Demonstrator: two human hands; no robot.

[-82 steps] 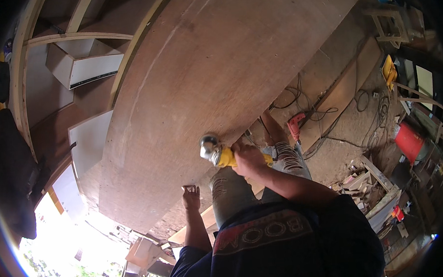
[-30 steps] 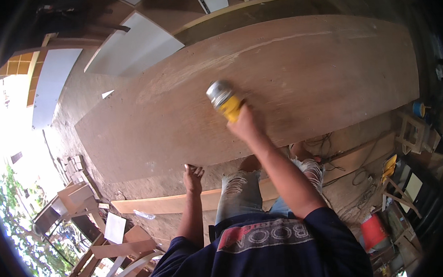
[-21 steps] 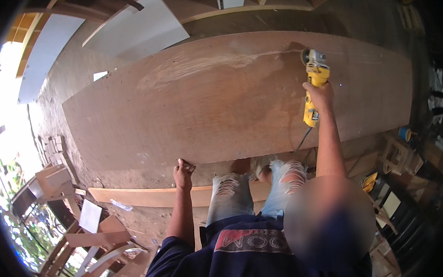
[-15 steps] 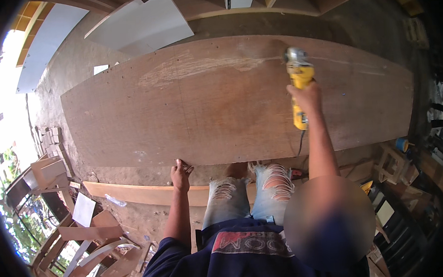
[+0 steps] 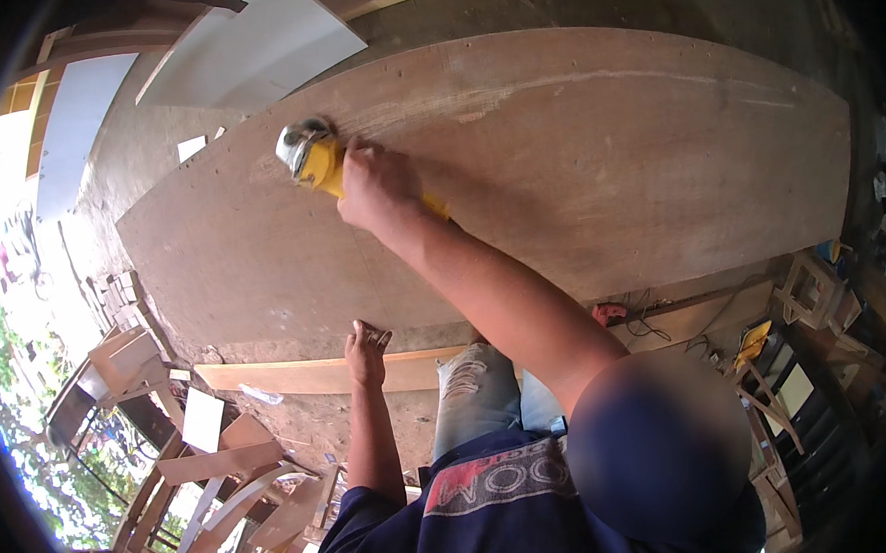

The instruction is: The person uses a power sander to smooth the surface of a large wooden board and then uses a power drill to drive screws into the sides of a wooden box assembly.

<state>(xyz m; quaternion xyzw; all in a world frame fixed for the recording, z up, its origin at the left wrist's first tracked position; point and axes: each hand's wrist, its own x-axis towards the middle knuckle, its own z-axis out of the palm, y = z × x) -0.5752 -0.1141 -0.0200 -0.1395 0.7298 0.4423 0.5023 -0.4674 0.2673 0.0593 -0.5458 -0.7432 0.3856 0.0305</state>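
Observation:
My right hand (image 5: 383,184) is wrapped round the body of a yellow angle grinder (image 5: 323,167). Its silvery head (image 5: 303,147) is over the left part of a large brown plywood board (image 5: 579,189), close to the far edge; whether the disc touches the wood I cannot tell. Pale scuffed streaks run along the board's far side. At the near edge, my left hand (image 5: 366,355) is closed on the board's rim, its fingers bent and partly hidden. My right forearm crosses over the board and covers the grinder's rear end.
A long plank (image 5: 298,376) lies on the floor below the near edge. White panels (image 5: 251,51) stand beyond the far left side. Curved wooden pieces (image 5: 215,519) are piled at lower left. A red tool (image 5: 608,314) and a dark cord (image 5: 651,321) lie to the right of my knees.
My right hand has carried the grinder from the board's right side across to its left, and the tool now points left. My left hand stays at the near edge. The view has shifted a little.

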